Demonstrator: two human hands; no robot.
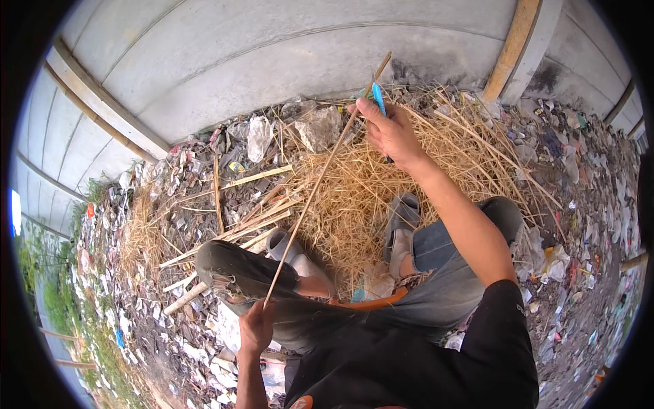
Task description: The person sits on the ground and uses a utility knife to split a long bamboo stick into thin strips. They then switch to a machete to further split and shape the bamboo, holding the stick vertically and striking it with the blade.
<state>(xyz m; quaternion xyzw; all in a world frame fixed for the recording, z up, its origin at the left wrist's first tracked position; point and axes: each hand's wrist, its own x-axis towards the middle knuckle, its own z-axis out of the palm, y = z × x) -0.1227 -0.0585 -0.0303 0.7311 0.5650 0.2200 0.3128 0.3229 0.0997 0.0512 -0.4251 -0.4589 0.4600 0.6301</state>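
Observation:
A long, thin bamboo strip (317, 186) slants up across the view from my lap toward the wall. My left hand (256, 328) is closed around its lower end, beside my left knee. Farther out, my right hand (395, 136) is closed on a slim bright-blue tool (378, 99), perhaps a cutter knife; I cannot make out a blade. The strip passes along the thumb of that hand, close against the tool, and its far end sticks out beyond it. Between my feet and past them spreads a heap of straw-coloured shavings (347, 211).
Split bamboo pieces (259, 221) lie left of the heap, near my left shoe (293, 252). An orange curved thing (371, 301) rests under my legs. A grey panel wall (286, 51) with bamboo posts (512, 51) stands ahead. Plastic litter (259, 138) covers the ground around.

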